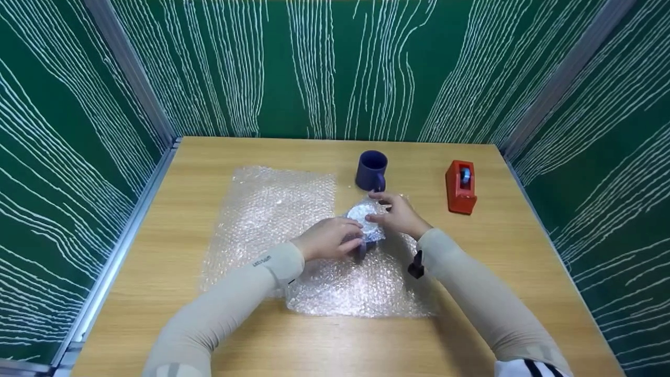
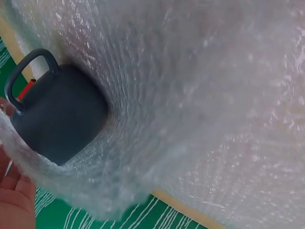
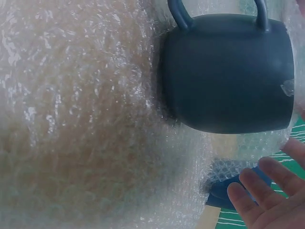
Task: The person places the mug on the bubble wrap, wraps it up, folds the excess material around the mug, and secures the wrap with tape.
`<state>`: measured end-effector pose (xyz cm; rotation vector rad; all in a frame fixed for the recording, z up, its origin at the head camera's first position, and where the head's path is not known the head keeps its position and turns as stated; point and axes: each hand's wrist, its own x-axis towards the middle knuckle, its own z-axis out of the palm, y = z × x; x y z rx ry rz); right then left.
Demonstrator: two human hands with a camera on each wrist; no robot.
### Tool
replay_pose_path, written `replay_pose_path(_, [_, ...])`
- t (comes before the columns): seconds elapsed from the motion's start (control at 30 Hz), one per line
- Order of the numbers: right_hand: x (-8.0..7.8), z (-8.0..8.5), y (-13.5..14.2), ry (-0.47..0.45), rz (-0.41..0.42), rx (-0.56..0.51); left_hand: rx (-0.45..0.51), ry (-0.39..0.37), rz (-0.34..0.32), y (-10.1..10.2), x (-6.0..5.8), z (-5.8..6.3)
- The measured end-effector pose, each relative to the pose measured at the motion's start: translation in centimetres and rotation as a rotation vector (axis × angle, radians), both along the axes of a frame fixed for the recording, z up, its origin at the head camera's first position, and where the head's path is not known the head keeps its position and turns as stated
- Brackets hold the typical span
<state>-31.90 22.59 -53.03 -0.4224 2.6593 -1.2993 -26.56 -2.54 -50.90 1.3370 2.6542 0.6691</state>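
A dark mug point(image 3: 228, 74) lies on a sheet of bubble wrap point(image 1: 361, 293), its handle point(image 1: 361, 250) toward the person. Part of the wrap is folded up over its mouth and looks whitish in the head view. My left hand point(image 1: 332, 238) holds the folded wrap at the mug's left, fingers bent over the rim and thumb near the handle. At the other side my right hand point(image 1: 400, 213) is spread, its thumb touching the wrap over the mouth. In the right wrist view, the right fingers point(image 3: 274, 179) are loosely extended. The left palm point(image 2: 14, 205) shows beside the wrap in the left wrist view.
Behind the hands stands a second dark blue mug point(image 1: 371, 170), upright. A red tape dispenser point(image 1: 461, 188) is at the right of the wooden table point(image 1: 157, 251). Another bubble wrap sheet point(image 1: 267, 209) lies flat at left. Green walls point(image 1: 335, 68) enclose the table's back and sides.
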Motion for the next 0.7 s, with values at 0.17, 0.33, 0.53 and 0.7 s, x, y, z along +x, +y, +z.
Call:
replay_pose_path(0.17, [0.0, -0.4, 0.0, 0.007, -0.002, -0.025, 0.015, 0.005, 0.011, -0.3, -0.6, 0.8])
replay_pose_path(0.33, [0.0, -0.8, 0.1, 0.029, -0.006, -0.039, 0.045, 0.008, 0.025, -0.7, -1.5, 1.3])
replay_pose_path(0.53, [0.1, -1.2, 0.1, 0.078, -0.005, -0.040, 0.093, -0.024, 0.065, -0.8, -3.0, 2.0])
replay_pose_path(0.7, [0.1, -1.3, 0.1, 0.078, -0.017, -0.035, 0.115, -0.090, 0.103, -0.7, -4.2, 2.7])
